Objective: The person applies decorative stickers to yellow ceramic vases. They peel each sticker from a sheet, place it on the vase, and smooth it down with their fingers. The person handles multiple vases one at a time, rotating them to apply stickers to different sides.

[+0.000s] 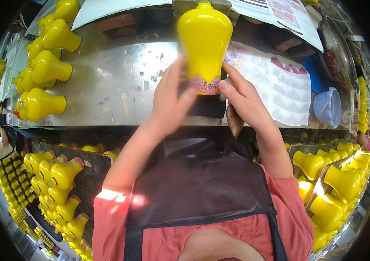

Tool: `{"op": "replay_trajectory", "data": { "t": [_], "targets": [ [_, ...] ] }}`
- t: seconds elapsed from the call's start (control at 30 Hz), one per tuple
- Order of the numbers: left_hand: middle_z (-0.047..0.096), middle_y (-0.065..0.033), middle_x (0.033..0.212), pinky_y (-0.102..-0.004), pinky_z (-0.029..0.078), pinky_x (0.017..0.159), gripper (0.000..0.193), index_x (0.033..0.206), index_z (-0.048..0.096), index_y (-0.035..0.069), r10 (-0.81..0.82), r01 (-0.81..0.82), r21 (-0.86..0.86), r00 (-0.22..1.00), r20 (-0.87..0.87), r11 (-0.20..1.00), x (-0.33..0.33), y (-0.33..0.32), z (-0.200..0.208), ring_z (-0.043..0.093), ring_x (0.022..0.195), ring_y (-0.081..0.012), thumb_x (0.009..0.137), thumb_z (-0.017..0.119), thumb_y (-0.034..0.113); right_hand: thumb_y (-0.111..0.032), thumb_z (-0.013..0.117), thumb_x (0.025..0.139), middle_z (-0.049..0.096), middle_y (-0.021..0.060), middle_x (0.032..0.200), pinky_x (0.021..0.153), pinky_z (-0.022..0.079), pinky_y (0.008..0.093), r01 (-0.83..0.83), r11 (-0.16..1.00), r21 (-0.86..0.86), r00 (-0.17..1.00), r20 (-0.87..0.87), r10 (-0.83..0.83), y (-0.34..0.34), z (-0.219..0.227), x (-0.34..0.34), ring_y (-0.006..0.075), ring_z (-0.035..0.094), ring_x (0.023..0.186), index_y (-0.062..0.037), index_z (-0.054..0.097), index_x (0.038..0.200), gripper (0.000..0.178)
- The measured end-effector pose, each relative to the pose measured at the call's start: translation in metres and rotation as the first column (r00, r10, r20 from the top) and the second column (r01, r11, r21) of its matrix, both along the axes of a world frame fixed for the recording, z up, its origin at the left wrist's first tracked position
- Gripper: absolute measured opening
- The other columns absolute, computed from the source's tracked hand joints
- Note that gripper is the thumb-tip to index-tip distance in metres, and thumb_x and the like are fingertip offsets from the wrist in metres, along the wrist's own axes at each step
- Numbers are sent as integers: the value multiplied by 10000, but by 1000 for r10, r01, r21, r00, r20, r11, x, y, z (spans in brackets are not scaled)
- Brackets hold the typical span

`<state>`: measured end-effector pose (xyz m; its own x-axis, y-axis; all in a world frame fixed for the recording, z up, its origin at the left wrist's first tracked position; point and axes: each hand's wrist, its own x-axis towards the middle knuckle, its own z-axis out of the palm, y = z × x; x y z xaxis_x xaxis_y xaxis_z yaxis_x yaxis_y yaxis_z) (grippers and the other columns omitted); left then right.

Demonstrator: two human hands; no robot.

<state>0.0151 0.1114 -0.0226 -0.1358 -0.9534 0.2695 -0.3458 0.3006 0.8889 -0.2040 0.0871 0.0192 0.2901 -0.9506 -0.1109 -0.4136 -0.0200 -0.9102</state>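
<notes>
A glossy yellow vase (205, 41) with a broad shoulder and a narrower foot is in front of me, its small neck at the far end. Round its foot runs a patterned purple and red-striped band (205, 85). My right hand (244, 96) grips the foot's right side, thumb against the band. To the left of the foot, my left hand (169, 98) is blurred by motion, its fingers stretched out and thumb apart; whether it touches the vase is unclear. A brown pointed piece (234, 122) sticks out beneath my right hand, its kind unclear.
Several yellow vases (50, 67) lie along the metal table's (119, 87) left side. A printed sheet (287, 91) and a pale blue bucket (327, 106) are on the right. More yellow vases (65, 172) fill racks on both sides. Another person (1, 145) is at far left.
</notes>
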Motion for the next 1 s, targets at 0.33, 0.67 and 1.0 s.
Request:
{"op": "replay_trajectory", "data": {
  "t": [0.33, 0.67, 1.0],
  "targets": [
    [427, -258, 1526, -471, 310, 1193, 687, 1617, 261, -8, 73, -70, -94, 997, 31, 993, -17, -15, -14, 417, 1415, -418, 1023, 517, 223, -451, 634, 950, 720, 195, 834, 740, 539, 391, 51, 999, -13, 996, -69, -51, -9, -8, 13, 293, 714, 751, -65, 558, 1460, 644],
    [428, -260, 1524, -467, 319, 1189, 695, 1618, 252, -11, 90, -87, -96, 995, 34, 992, -19, -14, -17, 428, 1406, -420, 1020, 522, 218, -461, 598, 964, 736, 227, 848, 785, 558, 429, 81, 990, -113, 967, -233, -106, -3, -4, 23, 384, 741, 827, -67, 579, 1414, 598],
    [341, -174, 1621, -370, 329, 1178, 628, 1654, 223, 39, -8, 24, 111, 990, -141, 994, -5, -16, -21, 424, 1408, -277, 1088, 443, 201, -349, 583, 1029, 722, 217, 1164, 931, 524, 358, -19, 996, 91, 1000, 7, 18, -5, -3, 8, 290, 710, 1053, -58, 488, 1517, 576]
  ]
}}
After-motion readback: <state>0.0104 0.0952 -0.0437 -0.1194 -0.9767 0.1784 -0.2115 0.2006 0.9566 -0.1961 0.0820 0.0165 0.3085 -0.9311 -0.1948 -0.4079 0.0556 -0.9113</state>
